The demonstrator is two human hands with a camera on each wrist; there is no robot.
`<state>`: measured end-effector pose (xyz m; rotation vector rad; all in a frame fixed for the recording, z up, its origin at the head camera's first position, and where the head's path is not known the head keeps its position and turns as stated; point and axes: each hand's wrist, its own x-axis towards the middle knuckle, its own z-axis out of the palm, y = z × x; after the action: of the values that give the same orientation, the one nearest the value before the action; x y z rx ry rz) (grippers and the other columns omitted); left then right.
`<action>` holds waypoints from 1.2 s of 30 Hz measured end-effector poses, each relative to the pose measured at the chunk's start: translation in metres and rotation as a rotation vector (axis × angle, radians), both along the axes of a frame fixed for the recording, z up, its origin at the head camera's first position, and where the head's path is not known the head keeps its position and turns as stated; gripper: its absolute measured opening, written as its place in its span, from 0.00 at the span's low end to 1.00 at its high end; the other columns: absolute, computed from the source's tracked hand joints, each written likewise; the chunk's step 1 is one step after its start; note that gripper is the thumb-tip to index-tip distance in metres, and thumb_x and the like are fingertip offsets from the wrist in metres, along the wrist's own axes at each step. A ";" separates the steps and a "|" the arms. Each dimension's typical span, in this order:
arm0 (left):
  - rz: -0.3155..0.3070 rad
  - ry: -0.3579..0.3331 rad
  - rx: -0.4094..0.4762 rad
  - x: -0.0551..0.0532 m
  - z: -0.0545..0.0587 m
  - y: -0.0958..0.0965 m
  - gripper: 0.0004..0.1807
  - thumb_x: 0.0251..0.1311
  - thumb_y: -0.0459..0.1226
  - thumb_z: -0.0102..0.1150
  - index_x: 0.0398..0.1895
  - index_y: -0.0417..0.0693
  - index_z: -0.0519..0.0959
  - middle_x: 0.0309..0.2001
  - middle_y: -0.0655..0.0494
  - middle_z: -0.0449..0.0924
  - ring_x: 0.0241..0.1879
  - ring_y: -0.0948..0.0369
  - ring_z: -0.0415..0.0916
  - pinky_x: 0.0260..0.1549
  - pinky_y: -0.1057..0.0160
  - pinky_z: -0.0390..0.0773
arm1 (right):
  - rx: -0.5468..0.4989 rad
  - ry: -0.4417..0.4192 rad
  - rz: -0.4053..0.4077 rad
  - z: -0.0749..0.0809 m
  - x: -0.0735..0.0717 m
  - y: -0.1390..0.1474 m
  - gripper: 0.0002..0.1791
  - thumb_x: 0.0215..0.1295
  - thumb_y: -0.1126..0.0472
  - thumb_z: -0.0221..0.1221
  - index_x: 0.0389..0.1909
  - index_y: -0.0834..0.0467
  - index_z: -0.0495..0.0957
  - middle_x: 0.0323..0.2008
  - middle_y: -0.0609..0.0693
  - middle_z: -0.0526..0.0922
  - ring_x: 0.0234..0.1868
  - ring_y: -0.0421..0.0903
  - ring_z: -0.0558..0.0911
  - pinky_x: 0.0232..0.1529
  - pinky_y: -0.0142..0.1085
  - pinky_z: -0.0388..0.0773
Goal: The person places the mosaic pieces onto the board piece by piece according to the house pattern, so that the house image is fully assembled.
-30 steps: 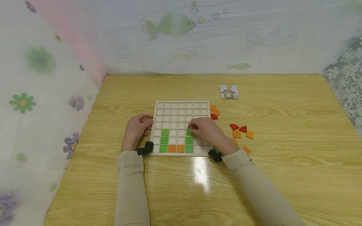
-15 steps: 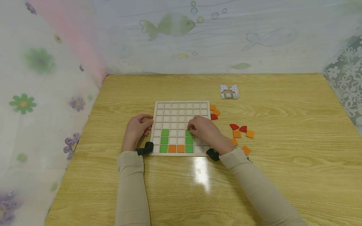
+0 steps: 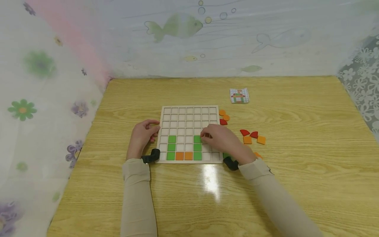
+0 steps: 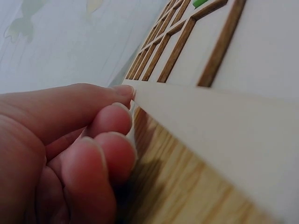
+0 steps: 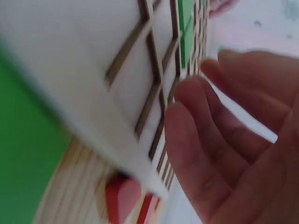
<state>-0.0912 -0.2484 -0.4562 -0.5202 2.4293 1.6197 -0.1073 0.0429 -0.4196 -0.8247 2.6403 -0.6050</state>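
Observation:
A pale wooden grid board [image 3: 189, 109] lies flat on the table. Its bottom row holds two orange square tiles [image 3: 179, 156] between green ones. Green square tiles form two columns; the top tile [image 3: 197, 139] of the right column sits in its cell. My left hand [image 3: 141, 133] is at the board's left edge, where the left wrist view shows a fingertip [image 4: 125, 90] touching the rim and other fingers loosely bent beside it. Just right of that top tile hovers my right hand [image 3: 223, 140], fingers loosely bent and apart from it, with nothing visible between them in the right wrist view.
Right of the board lie orange round pieces [image 3: 226, 117], red quarter-round pieces [image 3: 244, 132], orange squares [image 3: 261, 140] and a green piece [image 3: 226, 155] partly behind the right wrist. A small printed pattern card [image 3: 239, 95] lies farther back. A painted wall [image 3: 165, 62] borders the table's far edge.
My right hand pressed the green tile into the right column's top cell, let go of it and has drawn back slightly to the right. My left hand has stayed at the board's edge.

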 end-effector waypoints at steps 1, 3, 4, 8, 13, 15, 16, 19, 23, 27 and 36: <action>0.003 0.000 -0.001 0.000 0.000 0.000 0.15 0.55 0.41 0.59 0.47 0.51 0.77 0.24 0.50 0.74 0.14 0.62 0.69 0.15 0.63 0.77 | 0.003 -0.005 0.002 0.000 0.000 0.003 0.08 0.61 0.54 0.55 0.35 0.50 0.80 0.30 0.41 0.76 0.30 0.39 0.72 0.32 0.31 0.72; 0.001 0.001 -0.002 0.000 0.000 0.000 0.15 0.55 0.42 0.59 0.47 0.51 0.77 0.25 0.49 0.74 0.14 0.62 0.69 0.16 0.63 0.77 | 0.005 -0.015 0.005 0.000 0.000 0.010 0.08 0.61 0.54 0.55 0.36 0.50 0.80 0.30 0.41 0.76 0.30 0.39 0.72 0.32 0.32 0.72; -0.001 0.000 -0.004 0.000 0.001 -0.001 0.15 0.55 0.42 0.59 0.47 0.51 0.77 0.25 0.49 0.74 0.14 0.62 0.69 0.16 0.63 0.77 | 0.006 -0.019 0.003 0.001 0.001 0.014 0.08 0.61 0.54 0.55 0.36 0.50 0.80 0.30 0.41 0.77 0.30 0.39 0.72 0.32 0.32 0.72; 0.002 0.001 -0.011 0.000 0.002 -0.001 0.15 0.55 0.42 0.59 0.47 0.52 0.77 0.26 0.48 0.74 0.15 0.62 0.70 0.16 0.63 0.77 | 0.007 -0.028 -0.002 0.005 0.003 0.029 0.09 0.61 0.54 0.55 0.38 0.52 0.80 0.31 0.42 0.77 0.31 0.41 0.72 0.35 0.33 0.72; 0.001 0.015 -0.002 0.001 0.004 -0.001 0.15 0.56 0.41 0.58 0.47 0.51 0.77 0.25 0.49 0.74 0.14 0.62 0.69 0.15 0.63 0.76 | 0.003 -0.020 -0.013 0.010 0.010 0.048 0.11 0.61 0.54 0.56 0.40 0.53 0.80 0.34 0.43 0.78 0.33 0.41 0.73 0.37 0.35 0.72; -0.002 0.016 0.008 0.001 0.003 -0.002 0.15 0.56 0.41 0.58 0.47 0.51 0.77 0.24 0.49 0.74 0.14 0.62 0.69 0.16 0.63 0.76 | 0.002 -0.016 -0.018 0.011 0.012 0.055 0.10 0.60 0.54 0.56 0.40 0.53 0.79 0.33 0.42 0.77 0.32 0.40 0.73 0.36 0.35 0.72; -0.004 0.016 0.011 0.001 0.003 -0.002 0.15 0.56 0.41 0.58 0.47 0.50 0.76 0.24 0.50 0.74 0.14 0.63 0.69 0.16 0.64 0.76 | 0.001 -0.014 -0.023 0.010 0.012 0.059 0.10 0.60 0.54 0.56 0.39 0.52 0.80 0.32 0.42 0.77 0.31 0.40 0.73 0.35 0.34 0.72; -0.010 0.018 0.012 0.002 0.003 -0.002 0.16 0.56 0.41 0.58 0.48 0.50 0.76 0.25 0.49 0.74 0.14 0.63 0.69 0.16 0.64 0.76 | -0.003 -0.030 -0.033 0.011 0.016 0.069 0.10 0.61 0.55 0.55 0.40 0.53 0.79 0.30 0.42 0.76 0.31 0.40 0.73 0.34 0.34 0.72; -0.002 0.012 0.007 0.002 0.003 -0.001 0.15 0.56 0.41 0.58 0.47 0.50 0.76 0.24 0.49 0.73 0.14 0.63 0.69 0.15 0.64 0.76 | -0.008 -0.033 -0.045 0.011 0.022 0.085 0.11 0.61 0.55 0.55 0.42 0.55 0.79 0.30 0.41 0.76 0.31 0.39 0.73 0.35 0.35 0.73; 0.006 0.001 -0.001 0.001 0.002 0.001 0.15 0.56 0.41 0.58 0.47 0.50 0.77 0.24 0.50 0.74 0.15 0.62 0.69 0.15 0.64 0.76 | 0.011 -0.012 -0.073 0.008 0.028 0.102 0.12 0.60 0.54 0.56 0.42 0.55 0.79 0.32 0.42 0.77 0.32 0.39 0.74 0.37 0.38 0.73; -0.006 0.001 -0.022 0.002 0.002 0.001 0.15 0.56 0.42 0.58 0.47 0.52 0.76 0.25 0.49 0.74 0.16 0.62 0.70 0.16 0.65 0.76 | 0.009 0.000 -0.153 0.004 0.039 0.134 0.15 0.59 0.52 0.57 0.44 0.55 0.77 0.30 0.42 0.74 0.31 0.41 0.71 0.33 0.36 0.70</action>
<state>-0.0895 -0.2473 -0.4547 -0.5149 2.4500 1.5931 -0.0683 0.1771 -0.4159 -0.6239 2.7215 -0.6303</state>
